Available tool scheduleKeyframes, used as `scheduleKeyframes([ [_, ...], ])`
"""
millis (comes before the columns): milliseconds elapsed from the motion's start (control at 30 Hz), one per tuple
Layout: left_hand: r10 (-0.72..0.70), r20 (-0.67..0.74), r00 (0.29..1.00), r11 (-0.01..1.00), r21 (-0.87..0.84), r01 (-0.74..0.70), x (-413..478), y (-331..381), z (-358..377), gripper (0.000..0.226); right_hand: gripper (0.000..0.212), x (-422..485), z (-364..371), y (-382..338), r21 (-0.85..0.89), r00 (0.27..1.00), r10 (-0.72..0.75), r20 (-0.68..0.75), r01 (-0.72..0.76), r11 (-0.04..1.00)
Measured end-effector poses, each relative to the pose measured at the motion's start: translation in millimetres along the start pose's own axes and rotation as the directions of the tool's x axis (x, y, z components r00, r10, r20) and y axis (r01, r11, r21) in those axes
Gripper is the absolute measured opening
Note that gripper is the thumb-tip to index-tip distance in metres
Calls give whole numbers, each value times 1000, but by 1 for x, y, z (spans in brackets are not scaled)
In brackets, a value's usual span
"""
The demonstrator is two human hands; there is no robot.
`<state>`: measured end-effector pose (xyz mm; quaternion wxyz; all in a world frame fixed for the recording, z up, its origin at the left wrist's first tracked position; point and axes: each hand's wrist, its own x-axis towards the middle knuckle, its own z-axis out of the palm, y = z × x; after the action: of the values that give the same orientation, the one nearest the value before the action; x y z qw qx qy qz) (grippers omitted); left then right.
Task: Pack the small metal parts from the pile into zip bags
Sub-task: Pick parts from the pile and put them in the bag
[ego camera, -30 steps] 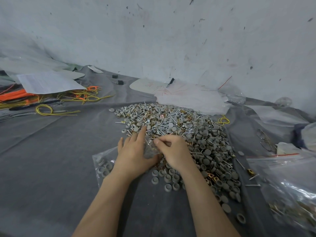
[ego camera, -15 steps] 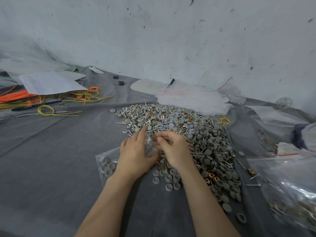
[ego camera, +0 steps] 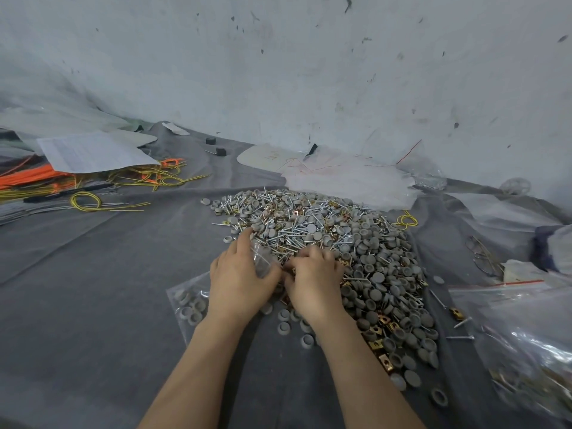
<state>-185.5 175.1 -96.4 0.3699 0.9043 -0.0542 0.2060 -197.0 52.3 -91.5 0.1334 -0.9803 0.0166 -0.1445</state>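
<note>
Yellow wires [ego camera: 89,202] sat way off to the left on the grey cloth [ego camera: 93,305]. My zip bag [ego camera: 179,287], with a few grey caps [ego camera: 190,308] in it, lay under my left hand [ego camera: 241,280], which gripped its crumpled mouth. My right hand [ego camera: 315,280] was right up against it, fingers curled into the near edge of the pile [ego camera: 356,243]. Honestly couldn't tell if they'd grabbed anything. A bigger bag [ego camera: 523,329] sat far right.

Illumination: moderate, even, diffuse, cool grey cast; source direction cannot be told.
Shadows: faint, soft-edged.
Glare: white highlights on the clear bag [ego camera: 532,351], right edge.
Distortion: wide-angle bowing toward the borders.
Focus: centre sharp, corners softer.
</note>
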Motion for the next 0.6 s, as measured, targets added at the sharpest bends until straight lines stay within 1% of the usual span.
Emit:
scheduleKeyframes([
  [133, -21, -5, 1000, 1000, -4, 21, 1, 1, 1, 73, 22, 2, 0, -12, -56, 1000, 29, 8, -28, 998],
  [367, -38, -3, 999, 999, -23, 38, 0, 1, 0, 73, 27, -1, 1, -18, -51, 1000, -7, -4, 7, 999],
  [500, -46, 5, 999, 999, -24, 46, 0, 1, 0, 73, 27, 2, -1, -19, -55, 999, -9, 36, 11, 998],
  [600, -41, 5, 999, 999, -15, 41, 0, 1, 1, 76, 23, 4, -2, -20, -72, 998, -35, 58, 39, 997],
])
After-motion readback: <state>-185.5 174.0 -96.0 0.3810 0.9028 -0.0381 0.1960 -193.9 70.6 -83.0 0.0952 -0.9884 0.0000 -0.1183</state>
